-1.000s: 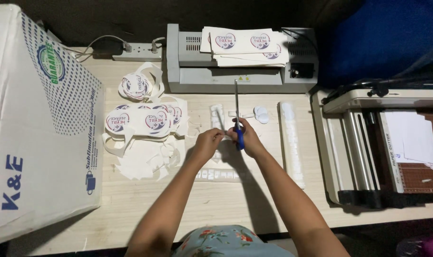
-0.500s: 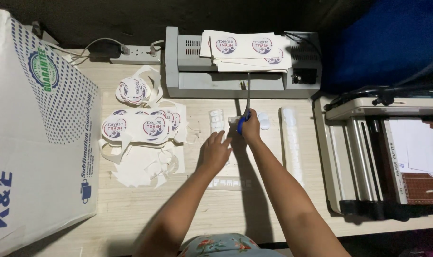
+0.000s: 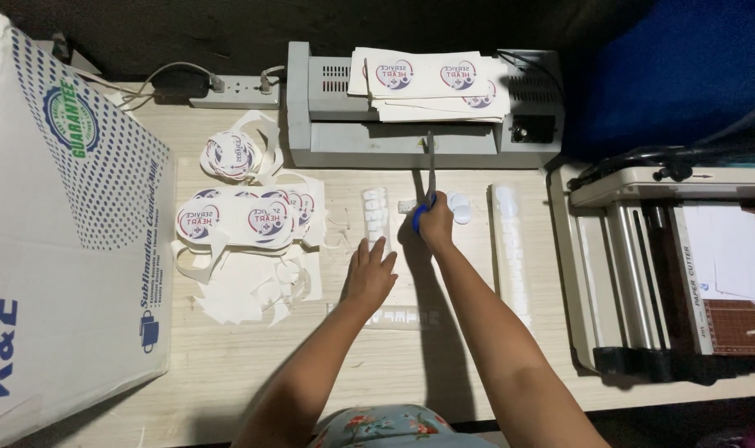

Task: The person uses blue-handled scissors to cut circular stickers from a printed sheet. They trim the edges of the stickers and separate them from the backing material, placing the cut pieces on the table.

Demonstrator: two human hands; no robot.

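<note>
the right hand (image 3: 435, 228) is closed around the blue handles of a pair of scissors (image 3: 428, 187), whose blades point away from the person toward the grey laminator (image 3: 336, 124) at the back of the desk (image 3: 253, 373). the blade tips reach the laminator's front edge. the left hand (image 3: 371, 274) lies flat on the desk with fingers spread, holding nothing, its fingertips just below a small clear strip of white tabs (image 3: 375, 211). another clear strip (image 3: 394, 316) lies across the desk near the left wrist, and a long clear strip (image 3: 514, 249) lies to the right of the right hand. a small round white cutout (image 3: 458, 206) sits just beside the right hand.

on top of the laminator rests a stack of printed sheets (image 3: 431, 81) with round emblems. to the left lie round printed stickers (image 3: 236, 217) among white paper offcuts (image 3: 245, 290). a large white box (image 3: 54, 249) fills the left edge, a paper cutter (image 3: 643, 265) stands on the right, and a power strip (image 3: 232, 91) sits at the back.
</note>
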